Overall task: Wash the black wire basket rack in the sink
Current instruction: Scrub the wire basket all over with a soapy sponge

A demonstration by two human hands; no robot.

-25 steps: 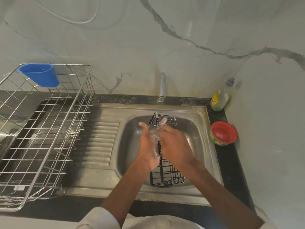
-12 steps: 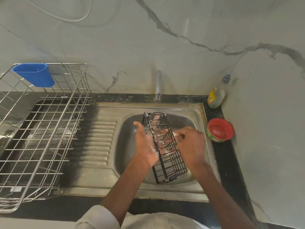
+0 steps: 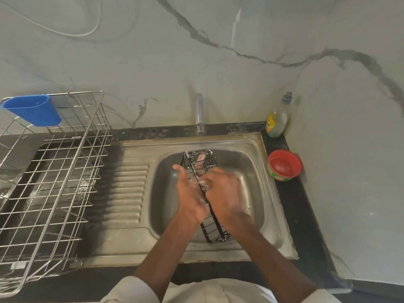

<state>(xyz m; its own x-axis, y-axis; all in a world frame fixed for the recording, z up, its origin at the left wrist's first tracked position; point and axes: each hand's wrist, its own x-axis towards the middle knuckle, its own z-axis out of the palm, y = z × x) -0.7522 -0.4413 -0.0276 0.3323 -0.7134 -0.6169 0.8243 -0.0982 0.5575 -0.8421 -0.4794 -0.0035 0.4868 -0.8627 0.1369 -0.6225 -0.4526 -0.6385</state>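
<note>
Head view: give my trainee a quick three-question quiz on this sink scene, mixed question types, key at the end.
1. True or false: the black wire rack lies on the ridged drainboard.
2. The red bowl sits: A) right of the sink, B) inside the steel dish basket, C) under the tap.
3. Which hands touch the rack?

Key: 1 false, it is in the sink; 2 A; 3 both, left hand and right hand.

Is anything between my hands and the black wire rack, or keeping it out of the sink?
Nothing visible. The left hand and right hand are both on the black wire rack, which already stands in the sink.
</note>
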